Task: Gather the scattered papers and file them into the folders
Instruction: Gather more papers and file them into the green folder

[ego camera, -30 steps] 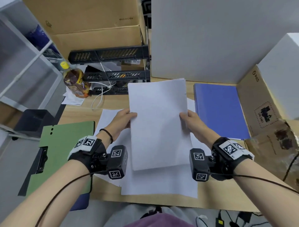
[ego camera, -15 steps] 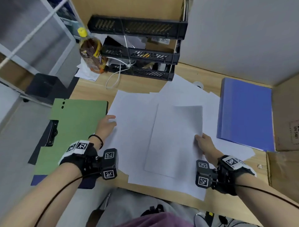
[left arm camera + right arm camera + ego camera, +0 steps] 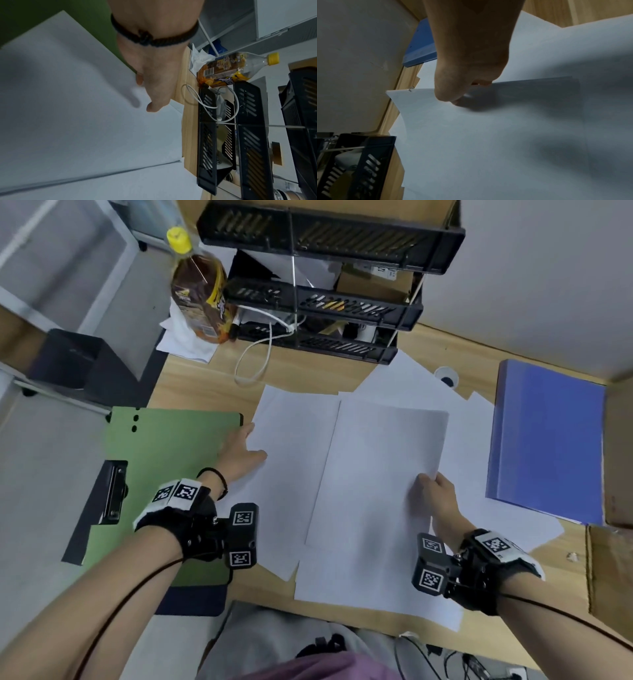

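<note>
While the gathered stack of papers [image 3: 373, 474] was held up in both hands a second ago, it now lies low over the loose sheets [image 3: 291, 440] on the desk [image 3: 198, 378], pinched at its right edge by the right hand [image 3: 435, 494] alone. The left hand [image 3: 239, 453] has let go and moved out to the left-most sheet, thumb on top and fingers slipped under its edge, apparently taking hold of it. I'd judge the collecting isn't finished: another sheet is about to join the stack, and several more still lie fanned out beneath.

Neither folder has received anything that I can see. The green folder [image 3: 164, 460] sits closed at the left, partly off the desk edge, just beside the left hand. The blue folder [image 3: 548, 440] lies closed at the right, resting on a few sheets. Behind them, a black tiered tray [image 3: 329, 292] holds odd items and a white cable, with a bottle [image 3: 198, 292] beside it.
</note>
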